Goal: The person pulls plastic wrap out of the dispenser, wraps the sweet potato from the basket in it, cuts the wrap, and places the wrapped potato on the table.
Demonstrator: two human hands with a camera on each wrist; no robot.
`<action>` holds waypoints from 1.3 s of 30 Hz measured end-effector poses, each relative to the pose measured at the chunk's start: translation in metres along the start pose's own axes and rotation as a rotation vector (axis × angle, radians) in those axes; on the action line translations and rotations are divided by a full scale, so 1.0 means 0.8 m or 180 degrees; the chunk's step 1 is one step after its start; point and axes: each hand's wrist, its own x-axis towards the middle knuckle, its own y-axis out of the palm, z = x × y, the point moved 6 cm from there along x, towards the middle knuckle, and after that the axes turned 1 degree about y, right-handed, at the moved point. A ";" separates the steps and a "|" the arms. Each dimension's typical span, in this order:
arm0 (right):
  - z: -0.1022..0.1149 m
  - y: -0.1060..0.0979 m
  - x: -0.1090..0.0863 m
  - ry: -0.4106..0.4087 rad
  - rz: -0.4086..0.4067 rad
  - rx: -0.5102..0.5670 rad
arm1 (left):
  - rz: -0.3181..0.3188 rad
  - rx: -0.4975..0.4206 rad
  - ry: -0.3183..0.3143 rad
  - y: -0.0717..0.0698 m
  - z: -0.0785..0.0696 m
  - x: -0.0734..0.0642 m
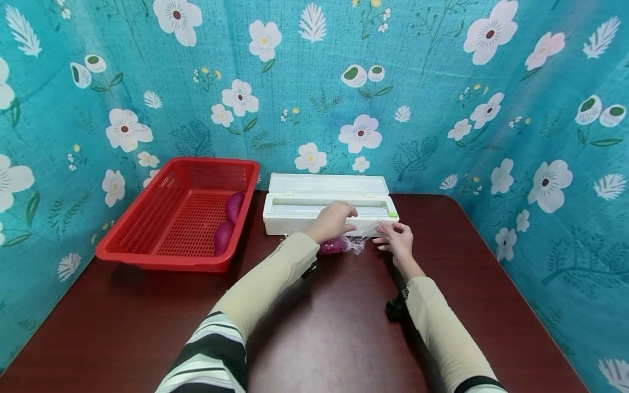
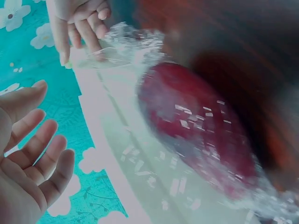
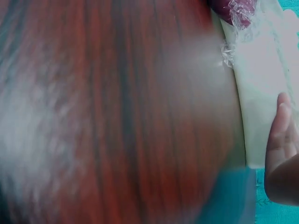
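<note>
A plump purple oblong vegetable, its kind unclear, lies wrapped in clear cling film along the front of a white cling film dispenser box. The film is bunched at both ends of the vegetable. My left hand hovers over the box, its fingers loosely bent and holding nothing. Near the box's right front corner is my right hand, fingers extended beside the film end; whether they touch it is hard to tell. In the head view my left hand partly hides the wrapped vegetable.
The dispenser's lid is raised at the back, and a green slider sits at its right end. To the left stands a red plastic basket with two purple vegetables against its right wall. A floral curtain hangs behind the brown table.
</note>
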 end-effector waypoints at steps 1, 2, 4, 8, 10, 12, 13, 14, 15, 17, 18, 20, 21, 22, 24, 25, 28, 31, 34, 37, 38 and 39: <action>-0.002 0.000 0.002 0.0017 0.0009 0.0060 | 0.0014 -0.0010 -0.0013 0.001 -0.003 0.006; -0.002 0.001 0.002 0.0026 0.0003 0.0080 | 0.0021 -0.0019 -0.0017 0.002 -0.005 0.011; 0.000 0.004 -0.001 0.0055 -0.0082 0.0078 | 0.0017 -0.0064 -0.0041 0.004 -0.009 0.022; 0.010 0.008 -0.008 0.0122 -0.0360 0.0112 | 0.0002 -0.0189 -0.0078 0.005 -0.018 0.037; 0.011 0.010 -0.008 0.0173 -0.0418 0.0148 | -0.0022 -0.0244 -0.0096 0.007 -0.022 0.043; 0.011 0.011 -0.008 0.0211 -0.0399 0.0174 | -0.0071 -0.0270 -0.0122 0.011 -0.025 0.047; 0.010 0.012 -0.007 0.0217 -0.0377 0.0165 | -0.0094 -0.0294 -0.0138 0.014 -0.027 0.049; 0.008 0.012 -0.006 0.0191 -0.0361 0.0155 | -0.0121 -0.0311 -0.0151 0.017 -0.028 0.052; 0.008 0.013 -0.006 0.0187 -0.0354 0.0146 | -0.0156 -0.0319 -0.0158 0.020 -0.029 0.054; 0.008 0.013 -0.006 0.0147 -0.0361 0.0141 | -0.0230 -0.0366 -0.0199 0.023 -0.031 0.057; 0.007 0.013 -0.005 0.0135 -0.0372 0.0141 | -0.0271 -0.0396 -0.0219 0.025 -0.031 0.059; 0.007 0.013 -0.004 0.0131 -0.0390 0.0164 | -0.0371 -0.0418 -0.0271 0.026 -0.031 0.063; 0.006 0.013 -0.003 0.0143 -0.0387 0.0174 | -0.0418 -0.0423 -0.0305 0.027 -0.031 0.064; 0.006 0.014 -0.002 0.0158 -0.0390 0.0180 | -0.0456 -0.0433 -0.0351 0.027 -0.030 0.066; 0.004 0.015 -0.001 0.0205 -0.0397 0.0207 | -0.0506 -0.0431 -0.0442 0.028 -0.029 0.068; 0.003 0.014 -0.001 0.0216 -0.0412 0.0221 | -0.0520 -0.0431 -0.0490 0.030 -0.030 0.069; 0.002 0.012 0.001 0.0213 -0.0485 0.0266 | -0.0537 -0.0476 -0.0603 0.034 -0.031 0.072; 0.002 0.011 0.002 0.0166 -0.0544 0.0300 | -0.0541 -0.0481 -0.0584 0.041 -0.036 0.076; 0.002 0.012 0.003 0.0177 -0.0518 0.0287 | -0.0508 -0.0403 -0.0542 0.047 -0.042 0.077; 0.001 0.013 0.004 0.0248 -0.0510 0.0281 | -0.0507 -0.0316 -0.0541 0.050 -0.045 0.078; 0.001 0.013 0.004 0.0268 -0.0514 0.0300 | -0.0517 -0.0302 -0.0537 0.051 -0.046 0.078; 0.001 0.013 0.004 0.0286 -0.0515 0.0311 | -0.0533 -0.0293 -0.0529 0.051 -0.047 0.079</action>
